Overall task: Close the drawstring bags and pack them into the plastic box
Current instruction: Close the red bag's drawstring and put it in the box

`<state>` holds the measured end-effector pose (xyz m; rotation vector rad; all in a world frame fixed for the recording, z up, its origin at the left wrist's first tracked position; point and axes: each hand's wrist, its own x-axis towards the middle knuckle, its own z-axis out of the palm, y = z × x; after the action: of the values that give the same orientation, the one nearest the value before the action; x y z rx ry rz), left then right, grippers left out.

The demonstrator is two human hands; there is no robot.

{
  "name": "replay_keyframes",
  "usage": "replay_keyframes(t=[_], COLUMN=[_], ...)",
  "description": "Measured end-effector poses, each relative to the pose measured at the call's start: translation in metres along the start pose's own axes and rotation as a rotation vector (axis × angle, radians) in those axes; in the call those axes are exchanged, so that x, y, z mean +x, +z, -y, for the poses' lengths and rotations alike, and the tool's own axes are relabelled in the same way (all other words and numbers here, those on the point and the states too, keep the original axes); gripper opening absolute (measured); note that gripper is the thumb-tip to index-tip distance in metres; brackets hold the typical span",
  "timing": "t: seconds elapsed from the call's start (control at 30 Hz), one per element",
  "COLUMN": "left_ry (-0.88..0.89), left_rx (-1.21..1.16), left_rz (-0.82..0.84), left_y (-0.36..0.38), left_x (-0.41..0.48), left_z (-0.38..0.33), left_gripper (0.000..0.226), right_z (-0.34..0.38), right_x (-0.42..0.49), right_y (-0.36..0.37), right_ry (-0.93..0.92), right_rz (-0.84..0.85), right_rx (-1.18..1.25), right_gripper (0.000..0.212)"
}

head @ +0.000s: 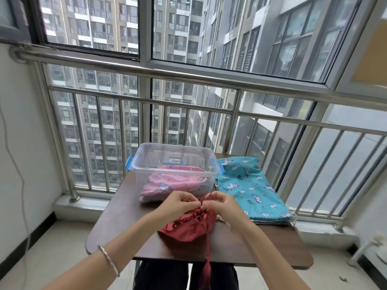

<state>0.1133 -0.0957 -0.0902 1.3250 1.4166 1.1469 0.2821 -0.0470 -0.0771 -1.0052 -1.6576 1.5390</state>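
A dark brown table (117, 233) (rounded near corners) is carrying three things — a clear plastic box (140, 174) is sitting at the far middle, a blue bag (249, 185) is lying flat just right of it, and a red bag (188, 229) is resting nearer the front.

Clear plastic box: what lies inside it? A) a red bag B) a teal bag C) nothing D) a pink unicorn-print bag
D: the pink unicorn-print bag shows through the wall of the clear plastic box; the teal bag lies beside it, the red drawstring bag in front.
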Motion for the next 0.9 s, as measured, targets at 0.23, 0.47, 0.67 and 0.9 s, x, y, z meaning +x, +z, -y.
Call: replay_keyframes(t=[0.23,0.47,0.67,0.9], left_ry=[0.077,0.094,-0.003,0.277], left_rx=[-0.007,0.049,0.130,0.690], left_rz=[-0.126,-0.143,0.054,0.037], left_y=[0.012,0.014,0.000,-0.011], left_x=[-0.002,0.000,0.004,0.003], left_z=[-0.002,-0.003,-0.008,-0.023], left_gripper=[0.015,0.020,0.019,0.012], right_z=[-0.002,-0.007,-0.013,-0.005], right_x=[-0.001,-0.004,0.001,0.005], right_y=[0.006,0.010,0.004,0.003], right_ry=[-0.201,-0.493,-0.629,-0.173], right_rz=[-0.192,-0.269,-0.126,-0.035], right_rx=[-0.289,-0.599,-0.800,-0.429], right_gripper=[0.021,0.017,0.018,0.012])
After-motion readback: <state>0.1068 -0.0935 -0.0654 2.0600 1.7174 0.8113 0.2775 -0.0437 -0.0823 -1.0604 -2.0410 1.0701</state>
